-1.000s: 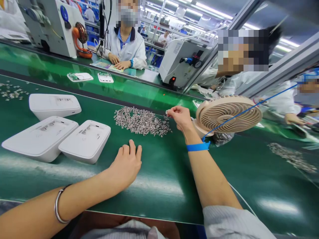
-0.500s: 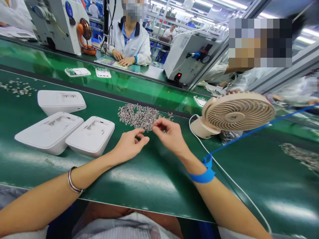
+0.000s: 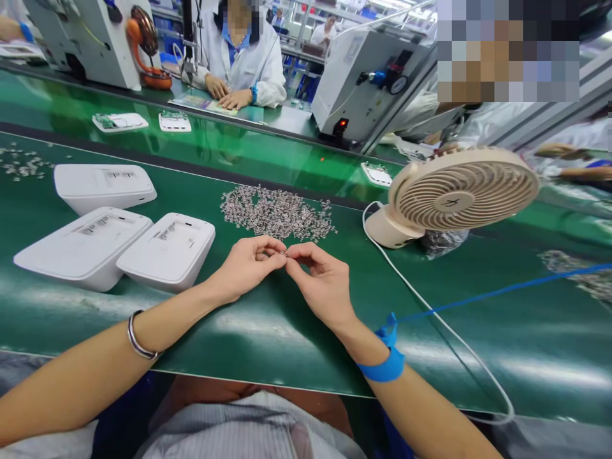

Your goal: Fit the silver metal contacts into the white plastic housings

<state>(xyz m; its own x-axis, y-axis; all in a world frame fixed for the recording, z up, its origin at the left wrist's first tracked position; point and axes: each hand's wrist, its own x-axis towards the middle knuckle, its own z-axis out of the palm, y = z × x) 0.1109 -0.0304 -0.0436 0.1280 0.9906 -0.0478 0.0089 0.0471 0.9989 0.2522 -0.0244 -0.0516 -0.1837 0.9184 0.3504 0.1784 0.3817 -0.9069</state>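
A tiny metal part (image 3: pixel 282 253) sits pinched between our fingertips at the centre of the frame, just below the pile of small metal parts (image 3: pixel 276 213) on the green mat (image 3: pixel 296 331). Our left hand (image 3: pixel 246 266) and right hand (image 3: pixel 321 284) meet at that one point, thumb and forefinger of each closed narrowly on the piece; it is too small for us to tell its shape. A second ago our right hand was up at the right edge of the pile and our left lay flat on the mat; half a second ago the two were closing in with a gap between them. Now they touch, so we judge that one piece has been picked from the heap and is being passed or turned between the hands.

Left of our hands lie three white housings (image 3: pixel 168 249), two side by side and one behind. Our right wrist wears a blue strap (image 3: pixel 384 367) with a blue cord running off to the right. A beige desk fan (image 3: pixel 459 190) stands at centre right, its white cable looping toward the lower right. In the upper left of the frame another person's hands (image 3: pixel 224 93) rest at a bench across the belt
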